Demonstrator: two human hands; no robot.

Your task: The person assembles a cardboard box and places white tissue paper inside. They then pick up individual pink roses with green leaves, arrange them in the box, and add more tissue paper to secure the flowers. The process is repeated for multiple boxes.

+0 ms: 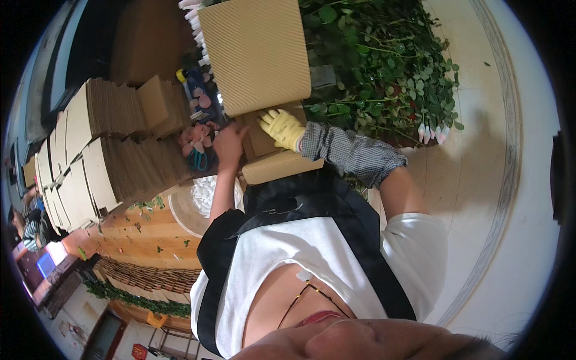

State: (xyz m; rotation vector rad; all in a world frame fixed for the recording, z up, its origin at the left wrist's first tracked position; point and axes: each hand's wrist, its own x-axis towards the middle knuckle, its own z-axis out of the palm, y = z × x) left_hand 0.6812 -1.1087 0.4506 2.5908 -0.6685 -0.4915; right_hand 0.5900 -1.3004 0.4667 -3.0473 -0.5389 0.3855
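Two hands: gloved right hand [282, 128] flat on cardboard sheet [255, 54], bare left hand [229, 143] grip unclear

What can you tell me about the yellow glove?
The yellow glove looks like rubber and covers the person's right hand, fingers spread. It presses flat on a brown cardboard piece below a big corrugated cardboard sheet. A checked grey sleeve cover starts at its cuff. The bare left hand is close beside it.

Pale floor [516, 198] on the right with a curved dark line. Wooden table [150, 237] left; wicker edge [150, 276] beneath. Cardboard stacks [102, 150] far left. Leafy stems [390, 66] far right.
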